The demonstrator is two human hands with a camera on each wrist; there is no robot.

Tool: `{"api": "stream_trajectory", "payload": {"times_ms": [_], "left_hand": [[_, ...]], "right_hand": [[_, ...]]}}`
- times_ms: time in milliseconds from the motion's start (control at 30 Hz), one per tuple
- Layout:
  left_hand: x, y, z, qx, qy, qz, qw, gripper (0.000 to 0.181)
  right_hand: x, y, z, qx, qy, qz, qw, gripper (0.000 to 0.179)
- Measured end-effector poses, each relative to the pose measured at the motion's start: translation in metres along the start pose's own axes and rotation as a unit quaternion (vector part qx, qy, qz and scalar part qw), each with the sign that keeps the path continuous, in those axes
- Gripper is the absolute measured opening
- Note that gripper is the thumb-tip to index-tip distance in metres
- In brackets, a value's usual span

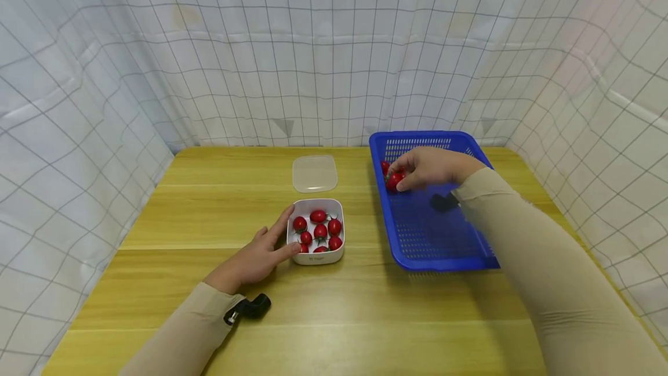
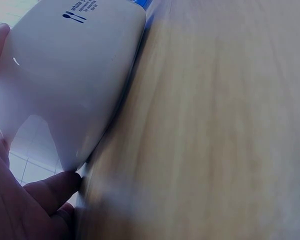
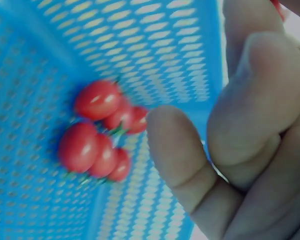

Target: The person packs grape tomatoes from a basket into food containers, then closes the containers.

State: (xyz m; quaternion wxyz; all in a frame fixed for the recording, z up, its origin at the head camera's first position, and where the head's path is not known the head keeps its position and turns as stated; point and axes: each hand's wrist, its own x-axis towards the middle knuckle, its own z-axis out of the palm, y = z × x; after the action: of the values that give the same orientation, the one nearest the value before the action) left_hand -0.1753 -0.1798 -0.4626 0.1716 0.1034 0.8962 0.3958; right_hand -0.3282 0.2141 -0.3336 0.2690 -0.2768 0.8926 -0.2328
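My left hand holds the left side of a white square container, thumb over the front rim, fingers along the far left side. Inside lie several cherry tomatoes with green stems. In the left wrist view, the container's wall fills the upper left, fingers against it. Above the blue basket, my right hand pinches a cherry tomato between thumb and fingertips. The right wrist view shows only a sliver of red by the fingers, and several other tomatoes in the basket's corner.
Behind the container a translucent lid lies flat on the wooden table. White grid-patterned curtains enclose the back and sides. The basket's raised rim surrounds the right hand's area.
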Motion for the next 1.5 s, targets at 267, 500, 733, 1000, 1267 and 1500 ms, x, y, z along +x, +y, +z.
{"api": "stream_trajectory", "payload": {"times_ms": [267,500,733,1000,1267,1500], "left_hand": [[-0.001,0.0,-0.001,-0.002,-0.001,-0.008,1.0,0.083],[0.0,0.001,-0.001,-0.002,-0.005,-0.009,0.9999,0.083],[0.001,0.003,-0.003,0.004,-0.011,-0.018,0.9998,0.083],[0.0,0.005,-0.003,-0.002,-0.017,-0.024,0.9996,0.085],[0.001,0.003,-0.004,-0.007,-0.017,-0.02,0.9996,0.086],[0.001,0.003,-0.003,-0.006,-0.014,-0.008,0.9999,0.087]], "right_hand": [[0.013,-0.051,0.004,-0.046,0.014,-0.032,0.9983,0.035],[0.03,-0.09,0.021,-0.095,-0.013,-0.074,0.9927,0.028],[0.045,-0.113,0.035,-0.114,-0.039,-0.107,0.9869,0.027],[0.055,-0.129,0.047,-0.152,-0.064,-0.13,0.9778,0.03],[0.062,-0.138,0.055,-0.159,-0.079,-0.13,0.9754,0.044],[0.046,-0.114,0.035,-0.08,0.001,-0.102,0.9916,0.042]]}}
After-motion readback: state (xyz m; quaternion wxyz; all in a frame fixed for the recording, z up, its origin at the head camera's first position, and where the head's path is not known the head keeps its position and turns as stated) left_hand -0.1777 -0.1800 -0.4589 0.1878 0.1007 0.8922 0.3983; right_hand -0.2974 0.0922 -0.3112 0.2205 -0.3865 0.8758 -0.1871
